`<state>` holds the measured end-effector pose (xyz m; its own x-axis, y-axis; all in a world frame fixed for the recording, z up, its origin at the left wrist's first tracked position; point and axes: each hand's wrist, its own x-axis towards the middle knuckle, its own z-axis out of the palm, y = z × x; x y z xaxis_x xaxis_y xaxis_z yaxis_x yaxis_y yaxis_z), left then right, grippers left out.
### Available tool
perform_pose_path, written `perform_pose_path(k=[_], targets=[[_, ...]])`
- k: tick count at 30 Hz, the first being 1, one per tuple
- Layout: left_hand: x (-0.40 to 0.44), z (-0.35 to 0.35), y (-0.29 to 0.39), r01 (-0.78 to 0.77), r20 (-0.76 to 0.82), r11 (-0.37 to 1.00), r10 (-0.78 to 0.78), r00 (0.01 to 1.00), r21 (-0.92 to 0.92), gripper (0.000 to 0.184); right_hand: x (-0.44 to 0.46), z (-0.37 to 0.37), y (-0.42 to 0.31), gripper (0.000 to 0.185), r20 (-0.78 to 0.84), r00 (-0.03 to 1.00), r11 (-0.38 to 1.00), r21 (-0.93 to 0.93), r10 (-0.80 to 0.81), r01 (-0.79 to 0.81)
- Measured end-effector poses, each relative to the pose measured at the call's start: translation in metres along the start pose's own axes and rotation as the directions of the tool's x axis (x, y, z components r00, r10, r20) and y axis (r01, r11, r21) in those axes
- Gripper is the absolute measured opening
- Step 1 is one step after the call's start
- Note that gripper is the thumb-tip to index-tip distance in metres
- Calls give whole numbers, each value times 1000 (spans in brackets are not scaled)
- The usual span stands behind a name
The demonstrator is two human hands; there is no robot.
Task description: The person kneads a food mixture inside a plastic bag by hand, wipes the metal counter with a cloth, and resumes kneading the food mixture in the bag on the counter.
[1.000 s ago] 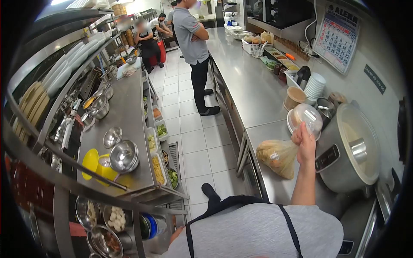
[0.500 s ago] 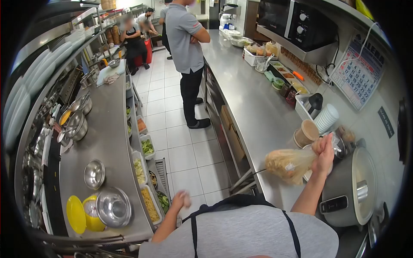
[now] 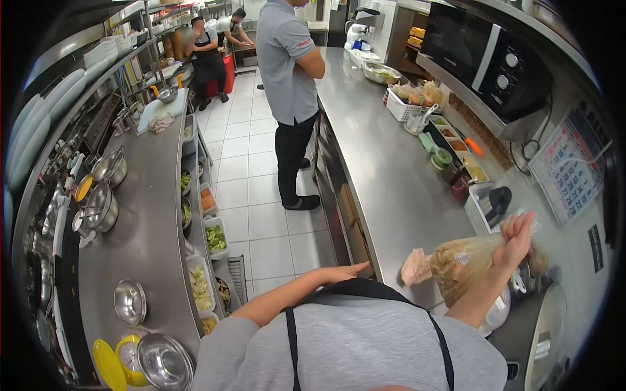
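Observation:
My right hand [image 3: 514, 242] is closed around the gathered neck of a clear plastic bag [image 3: 456, 264] with brownish food inside. The bag hangs over the right-hand steel counter [image 3: 391, 189]. Beside the bag lies a crumpled pale pink thing [image 3: 415, 267], whose kind I cannot make out. My left hand [image 3: 351, 270] reaches across in front of my body towards the counter's front edge, fingers stretched out and nothing seen in them. A large pot with a lid [image 3: 544, 332] stands below my right forearm.
A person in a grey shirt [image 3: 290, 72] stands in the aisle with folded arms; two more people work farther back. A microwave [image 3: 486, 58] overhangs the right counter. Steel bowls [image 3: 164, 362] and a yellow scale [image 3: 132, 358] stand on the left counter [image 3: 134, 228].
My left hand has swung from above the aisle to the right, its fingers now straightened. The bag, in my right hand, has moved slightly right. The pink thing has come into view.

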<state>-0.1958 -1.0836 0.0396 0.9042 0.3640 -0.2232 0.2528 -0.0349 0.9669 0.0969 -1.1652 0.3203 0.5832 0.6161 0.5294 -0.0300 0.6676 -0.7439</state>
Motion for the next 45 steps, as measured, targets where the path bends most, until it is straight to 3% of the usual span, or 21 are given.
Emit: perform_pose_path(k=[3,5,7,8,10,13,15,17,20,21,22,24,25,28,30,32,35,37,40,42,45], targets=[[-58,-48,-8,218,-180,931,-277,944,-292,75,28,11,34,45,17,999,999,-9,32,-32],[-92,-72,-86,109,-456,839,-393,799,-533,65,52,21,63,43,-3,999,999,-26,45,-45],[-141,-76,-176,-208,-667,665,-570,479,-717,54,87,37,101,42,-59,995,994,-68,78,-82],[-167,-68,-223,-365,-665,564,-694,276,-741,47,107,44,120,40,-111,988,987,-108,106,-118],[-231,-59,-354,-328,-512,438,-839,184,-837,47,151,45,165,38,-69,992,988,-112,103,-110],[-292,-27,-352,129,-311,313,-950,32,-941,44,184,73,206,35,35,996,989,-122,84,-80],[-303,-39,-343,353,-259,259,-965,48,-899,43,195,103,234,36,-44,998,974,-220,54,-62],[-301,-65,-345,481,-243,267,-964,112,-835,43,193,114,265,36,54,994,910,-410,100,-69],[-275,-142,-349,582,-312,401,-916,251,-708,43,183,117,338,41,-15,951,557,-808,310,-195],[-263,-171,-351,598,-349,459,-888,298,-657,43,172,115,369,42,26,930,576,-792,366,-204],[-246,-205,-350,605,-412,549,-835,365,-576,43,159,111,398,44,68,904,592,-776,421,-217],[-211,-274,-342,627,-548,706,-683,482,-329,44,135,113,433,41,15,874,387,-901,485,-199],[-193,-309,-338,687,-640,726,-542,545,-29,44,125,107,449,41,4,876,387,-898,483,-209],[-159,-386,-309,640,-656,757,-549,519,-127,48,123,91,470,39,-28,804,246,-945,594,-215],[-144,-421,-301,570,-693,800,-518,501,-187,49,128,85,458,39,-153,744,368,-793,651,-485],[-133,-442,-293,575,-690,797,-521,502,-183,48,136,83,447,42,-168,746,375,-781,645,-500],[-119,-442,-314,653,-656,747,-555,511,-124,47,147,82,426,46,-113,856,302,-906,504,-297],[-115,-433,-330,717,-655,694,-575,490,-72,46,157,67,422,55,-176,942,292,-920,285,-260],[-111,-408,-318,759,-561,648,-607,564,63,40,168,44,433,74,-150,856,334,-877,494,-346],[-101,-400,-310,772,-488,631,-653,579,71,39,155,57,447,96,-106,838,-32,-994,536,-105],[-68,-410,-295,747,-444,657,-640,626,106,36,164,77,453,107,-204,790,-104,-979,577,-177]])
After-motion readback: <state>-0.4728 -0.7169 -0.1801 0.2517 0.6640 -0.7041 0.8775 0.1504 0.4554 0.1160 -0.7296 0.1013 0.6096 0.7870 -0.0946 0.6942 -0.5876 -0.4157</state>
